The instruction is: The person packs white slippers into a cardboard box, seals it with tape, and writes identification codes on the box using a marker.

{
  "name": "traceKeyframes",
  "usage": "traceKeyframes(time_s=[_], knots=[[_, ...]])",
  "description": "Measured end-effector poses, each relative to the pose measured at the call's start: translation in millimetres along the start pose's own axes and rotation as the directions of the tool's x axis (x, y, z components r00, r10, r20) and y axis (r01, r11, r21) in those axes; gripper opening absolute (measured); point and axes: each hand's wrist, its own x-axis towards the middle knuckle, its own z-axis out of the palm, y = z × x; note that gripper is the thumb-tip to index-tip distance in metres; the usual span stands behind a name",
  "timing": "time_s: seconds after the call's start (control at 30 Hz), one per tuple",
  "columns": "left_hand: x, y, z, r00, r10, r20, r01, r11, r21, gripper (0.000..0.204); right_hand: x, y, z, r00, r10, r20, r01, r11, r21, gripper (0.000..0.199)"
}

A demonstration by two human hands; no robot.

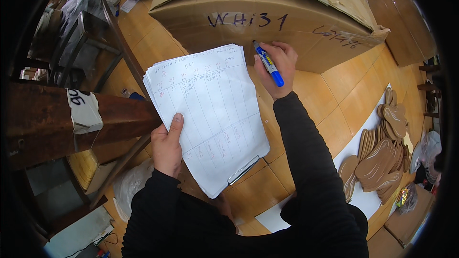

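Note:
My left hand (167, 145) grips the left edge of a clipboard with a thick stack of white paper sheets (215, 110), thumb on top. The top sheet carries ruled columns and handwriting in dark and red ink. A metal clip (244, 169) shows at the stack's lower right end. My right hand (278, 67) is closed around a blue marker (268, 64), its dark tip pointing up and away. Just beyond the tip stands a large brown cardboard box (229, 38) with dark handwriting on its near side and clear tape on top.
At right, stacks of brown shoe-insole-shaped pieces (380, 155) lie on a white sheet (366, 196). Another cardboard box (399, 12) stands at the far right. A rusty beam (110, 117) runs in from the left, near my left hand. A clear plastic bag (134, 184) lies below it.

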Motion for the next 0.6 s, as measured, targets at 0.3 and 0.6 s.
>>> traceKeyframes(time_s=[0.3, 0.6], knots=[[0.2, -1.0, 1.5, 1.0, 0.014, 0.002, -0.014, 1.0, -0.02, 0.04, -1.1, -2.1, -1.7, 0.999, 0.014, 0.041, -0.014, 1.0, 0.004, 0.032], [-0.3, -2.5, 1.2, 1.0, 0.008, -0.018, -0.009, 1.0, -0.019, 0.04, -2.3, -4.5, -0.2, 0.999, 0.039, 0.037, -0.04, 0.999, 0.018, 0.033]])
